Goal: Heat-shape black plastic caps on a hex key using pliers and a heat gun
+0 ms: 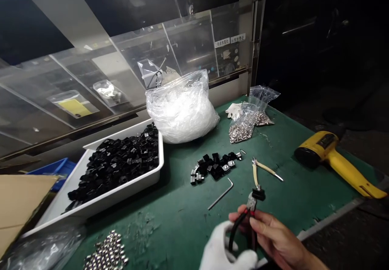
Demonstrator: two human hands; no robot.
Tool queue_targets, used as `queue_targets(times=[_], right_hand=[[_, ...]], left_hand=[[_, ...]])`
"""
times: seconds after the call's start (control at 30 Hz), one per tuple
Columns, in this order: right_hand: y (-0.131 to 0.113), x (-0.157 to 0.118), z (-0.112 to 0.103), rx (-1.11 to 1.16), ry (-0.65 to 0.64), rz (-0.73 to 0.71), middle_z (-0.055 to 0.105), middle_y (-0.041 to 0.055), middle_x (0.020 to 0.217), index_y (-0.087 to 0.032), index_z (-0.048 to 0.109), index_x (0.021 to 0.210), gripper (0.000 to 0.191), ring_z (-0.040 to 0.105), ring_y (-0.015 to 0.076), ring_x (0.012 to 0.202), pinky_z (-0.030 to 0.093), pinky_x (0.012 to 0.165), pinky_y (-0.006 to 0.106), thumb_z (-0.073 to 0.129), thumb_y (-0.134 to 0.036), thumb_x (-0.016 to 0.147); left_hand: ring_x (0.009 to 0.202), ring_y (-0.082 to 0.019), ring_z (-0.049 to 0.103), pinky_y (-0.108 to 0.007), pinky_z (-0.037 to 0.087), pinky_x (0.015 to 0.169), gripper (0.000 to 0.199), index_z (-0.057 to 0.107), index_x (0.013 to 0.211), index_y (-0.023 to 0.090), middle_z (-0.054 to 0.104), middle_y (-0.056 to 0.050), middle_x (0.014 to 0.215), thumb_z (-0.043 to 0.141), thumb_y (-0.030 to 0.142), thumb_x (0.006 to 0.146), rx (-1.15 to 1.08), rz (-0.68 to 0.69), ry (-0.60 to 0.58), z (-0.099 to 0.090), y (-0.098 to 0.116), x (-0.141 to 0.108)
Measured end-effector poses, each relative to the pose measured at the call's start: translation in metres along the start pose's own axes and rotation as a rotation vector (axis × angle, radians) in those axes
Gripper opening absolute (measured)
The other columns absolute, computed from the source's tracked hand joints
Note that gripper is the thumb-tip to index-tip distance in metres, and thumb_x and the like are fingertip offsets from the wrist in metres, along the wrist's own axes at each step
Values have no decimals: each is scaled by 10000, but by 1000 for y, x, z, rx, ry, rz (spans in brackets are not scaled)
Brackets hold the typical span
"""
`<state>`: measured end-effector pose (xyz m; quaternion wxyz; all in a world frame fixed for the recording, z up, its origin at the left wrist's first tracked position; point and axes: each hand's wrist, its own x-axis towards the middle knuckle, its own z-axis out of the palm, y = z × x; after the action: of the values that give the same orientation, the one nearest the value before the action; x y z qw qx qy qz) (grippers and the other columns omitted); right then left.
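Observation:
My left hand (223, 249), in a white glove, is wrapped round the black handles of a pair of pliers (251, 202). Bare, my right hand (273, 233) grips the same pliers just below the head, thumb in front and fingers behind. At the jaws' tip is a small black block (258, 194) with a bit of metal on top; whether the jaws clamp it I cannot tell. Just beyond lie pliers with cream handles (255, 174). A hex key (221, 195) rests to the left, below a cluster of black and metal parts (214, 166).
A white tray (161, 156) of black parts stands left, beside a big clear plastic bag (185, 112). Small bags of metal pieces (241, 132) lie at the back. A yellow heat gun (343, 164) lies right. Metal nuts (107, 251) and a cardboard box (24, 205) are front left.

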<state>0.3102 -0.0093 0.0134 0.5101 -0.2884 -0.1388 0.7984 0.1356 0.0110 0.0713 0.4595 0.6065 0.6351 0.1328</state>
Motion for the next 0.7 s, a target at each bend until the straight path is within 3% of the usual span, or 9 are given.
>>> queue_targets(times=[0.07, 0.17, 0.23, 0.3, 0.43, 0.7], right_hand=[[-7, -1, -5, -13, 53, -77, 723, 116, 1197, -216, 748, 1207, 384, 584, 284, 1236, 356, 1130, 440, 767, -445, 900], [-15, -5, -13, -76, 77, -123, 711, 108, 1127, -190, 721, 1250, 396, 615, 285, 1125, 429, 1059, 475, 672, -465, 969], [-16, -8, -17, -102, 88, -143, 695, 87, 1082, -202, 713, 1261, 393, 620, 260, 1046, 478, 987, 453, 621, -479, 998], [-16, -11, -21, -146, 107, -163, 679, 65, 1043, -223, 703, 1274, 386, 612, 217, 967, 500, 901, 389, 575, -486, 1024], [-13, -14, -26, -263, 125, -167, 664, 63, 975, -201, 705, 1268, 408, 594, 190, 856, 490, 778, 339, 554, -498, 1033], [0, -8, -29, -511, 92, -131, 656, 75, 955, -177, 712, 1250, 439, 590, 203, 836, 481, 767, 358, 546, -518, 1030]], left_hand=[[904, -276, 681, -436, 555, 858, 410, 671, 1151, 181, 723, -102, 1004, 598, 477, 876, 128, 31, 104, -12, -2, 12], [1136, -285, 607, -441, 465, 1022, 354, 629, 1227, 180, 656, -121, 1224, 493, 381, 969, 442, 277, 214, -16, -1, 41], [1114, -308, 594, -457, 473, 977, 353, 603, 1277, 167, 632, -132, 1240, 491, 282, 963, 680, 325, 249, -9, 0, 62], [1024, -317, 606, -455, 494, 892, 282, 648, 1170, 161, 646, -130, 1148, 474, 221, 957, 852, 290, 251, 1, 0, 81], [928, -303, 611, -428, 496, 822, 286, 678, 966, 154, 652, -128, 991, 393, 138, 969, 908, 267, 238, 14, -4, 99], [928, -277, 651, -396, 520, 822, 353, 680, 1018, 114, 665, -162, 1011, 348, 28, 937, 890, 164, 256, 10, -22, 83]])
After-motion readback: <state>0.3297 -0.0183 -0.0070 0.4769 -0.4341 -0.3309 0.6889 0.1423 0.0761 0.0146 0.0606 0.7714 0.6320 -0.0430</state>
